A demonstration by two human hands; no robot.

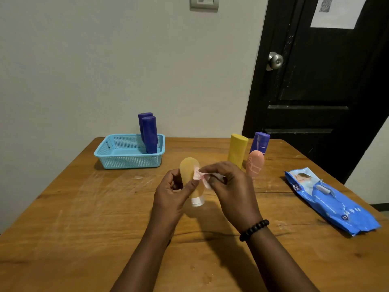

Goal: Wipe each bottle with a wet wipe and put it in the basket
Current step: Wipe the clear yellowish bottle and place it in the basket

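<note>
Between both hands, right hand (227, 182) pinches wipe (200, 175) against left-held bottle (189, 169).

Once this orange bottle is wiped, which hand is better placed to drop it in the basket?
Left, probably. The left hand already grips the orange bottle and is on the side of the basket, far left on the table. The right hand pinches the wipe and would have to cross over.
</note>
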